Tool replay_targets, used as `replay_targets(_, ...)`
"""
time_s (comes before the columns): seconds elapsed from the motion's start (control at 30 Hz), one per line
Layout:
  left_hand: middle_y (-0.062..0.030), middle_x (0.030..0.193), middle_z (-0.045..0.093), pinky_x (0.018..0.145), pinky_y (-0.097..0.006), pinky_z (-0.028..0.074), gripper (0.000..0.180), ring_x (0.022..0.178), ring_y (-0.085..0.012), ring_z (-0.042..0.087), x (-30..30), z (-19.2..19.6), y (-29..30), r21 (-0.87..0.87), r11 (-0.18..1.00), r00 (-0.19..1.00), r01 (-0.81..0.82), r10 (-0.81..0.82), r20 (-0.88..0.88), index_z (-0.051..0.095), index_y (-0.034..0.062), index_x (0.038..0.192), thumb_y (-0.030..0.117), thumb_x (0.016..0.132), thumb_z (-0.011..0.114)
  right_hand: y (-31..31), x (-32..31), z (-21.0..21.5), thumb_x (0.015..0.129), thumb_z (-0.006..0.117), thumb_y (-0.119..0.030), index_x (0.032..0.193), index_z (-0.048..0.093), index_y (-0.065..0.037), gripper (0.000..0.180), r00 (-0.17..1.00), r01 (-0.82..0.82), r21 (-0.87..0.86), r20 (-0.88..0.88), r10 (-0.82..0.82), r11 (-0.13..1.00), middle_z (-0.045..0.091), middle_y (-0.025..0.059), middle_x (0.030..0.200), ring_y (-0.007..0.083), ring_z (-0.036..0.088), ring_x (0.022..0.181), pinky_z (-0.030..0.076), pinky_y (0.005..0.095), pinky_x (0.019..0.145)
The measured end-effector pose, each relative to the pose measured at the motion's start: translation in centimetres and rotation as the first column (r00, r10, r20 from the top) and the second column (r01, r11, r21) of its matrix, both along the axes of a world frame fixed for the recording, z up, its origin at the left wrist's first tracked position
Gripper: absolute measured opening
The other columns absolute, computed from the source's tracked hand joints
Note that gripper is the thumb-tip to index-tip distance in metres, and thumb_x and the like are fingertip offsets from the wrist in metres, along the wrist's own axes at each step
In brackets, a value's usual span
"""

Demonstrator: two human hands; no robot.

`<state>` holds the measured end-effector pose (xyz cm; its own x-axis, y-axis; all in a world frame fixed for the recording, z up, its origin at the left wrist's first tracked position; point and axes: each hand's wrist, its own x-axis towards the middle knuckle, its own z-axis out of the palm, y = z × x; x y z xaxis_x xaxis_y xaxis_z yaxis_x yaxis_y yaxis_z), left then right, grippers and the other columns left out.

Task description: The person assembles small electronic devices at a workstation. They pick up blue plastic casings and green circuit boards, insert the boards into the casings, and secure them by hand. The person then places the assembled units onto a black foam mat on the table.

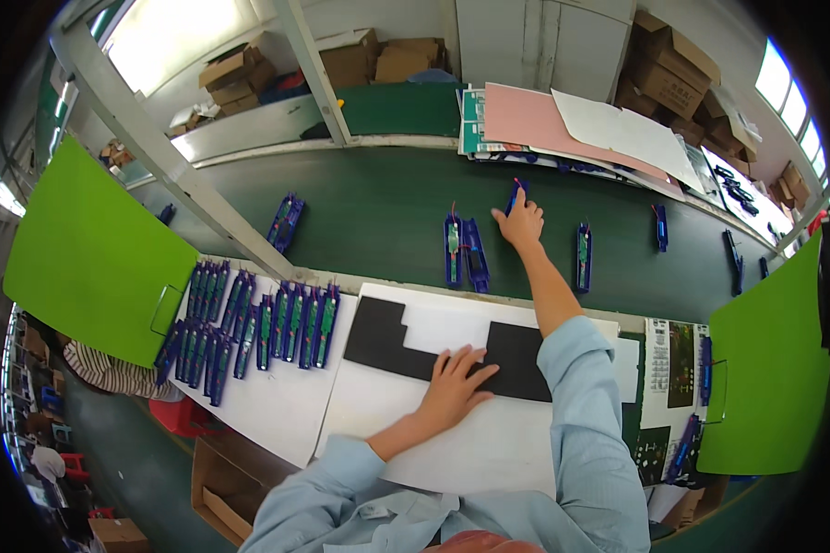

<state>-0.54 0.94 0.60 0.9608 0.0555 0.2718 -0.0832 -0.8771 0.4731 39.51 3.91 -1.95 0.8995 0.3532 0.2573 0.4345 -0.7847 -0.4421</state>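
My right hand (520, 221) reaches far out over the dark green conveyor belt (378, 207) and grips a blue holder (515, 194) with a small circuit board in it. My left hand (456, 380) lies flat, fingers spread, on a black foam sheet (516, 355) that rests on the white work board (452, 433) in front of me. Just left of my right hand on the belt lies an opened blue holder pair (464, 251) showing a green board.
Several filled blue holders (249, 327) lie in rows on the white board at left. More holders (583, 256) are spaced along the belt. Green panels (92, 253) flank both sides. Pink and white sheets (563, 120) and cardboard boxes (673, 64) sit beyond the belt.
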Motion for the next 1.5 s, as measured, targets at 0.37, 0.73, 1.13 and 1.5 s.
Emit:
replay_targets(0.37,-0.0205,0.137,0.064,0.11,-0.047,0.048,0.039,0.135,-0.0389,0.057,-2.4,16.9,2.8,-0.415,0.908,0.878,0.05,0.158,0.451,0.072,0.0082,0.123,-0.013,0.09,0.067,-15.3,-3.2,4.9,0.089,0.084,-0.038,0.125,0.054,0.002,0.062,0.983,0.181,-0.047,-0.023,-0.182,0.982,0.061,0.0253,0.123,0.0439,0.073,0.103,0.062,0.051,0.088)
replay_targets(0.73,-0.0125,0.144,0.055,0.11,-0.051,0.043,0.019,0.13,-0.0253,0.051,-11.2,28.4,-1.8,-0.152,0.783,0.058,0.603,0.147,0.987,0.061,0.0224,0.126,0.02,0.109,0.053,-19.3,-22.5,8.1,0.085,0.083,-0.029,0.13,0.056,-0.001,0.06,0.833,-0.115,0.339,-0.48,0.277,0.934,0.074,0.0236,0.104,0.0372,0.075,0.094,0.058,0.0453,0.086)
replay_targets(1.13,-0.0232,0.155,0.046,0.121,-0.051,0.031,0.051,0.144,-0.0418,0.044,-12.8,2.2,-6.9,-0.217,0.951,0.974,-0.22,0.227,0.01,0.06,0.0086,0.148,0.017,0.099,0.073,-26.8,-41.7,4.7,0.094,0.08,-0.028,0.153,0.041,0.003,0.077,0.948,-0.095,0.379,-0.246,0.199,0.92,0.062,0.0255,0.123,0.0448,0.071,0.093,0.06,0.0475,0.079)
replay_targets(1.5,-0.02,0.156,0.047,0.121,-0.053,0.028,0.047,0.148,-0.0392,0.043,-13.8,3.7,-6.2,-0.228,0.971,0.985,0.068,-0.102,-0.142,0.066,0.0121,0.137,0.013,0.091,0.079,-28.0,-44.1,6.3,0.102,0.07,-0.042,0.146,0.042,0.014,0.077,0.854,-0.32,0.022,-0.427,0.298,0.947,0.068,0.0272,0.102,0.0403,0.074,0.077,0.06,0.048,0.063)
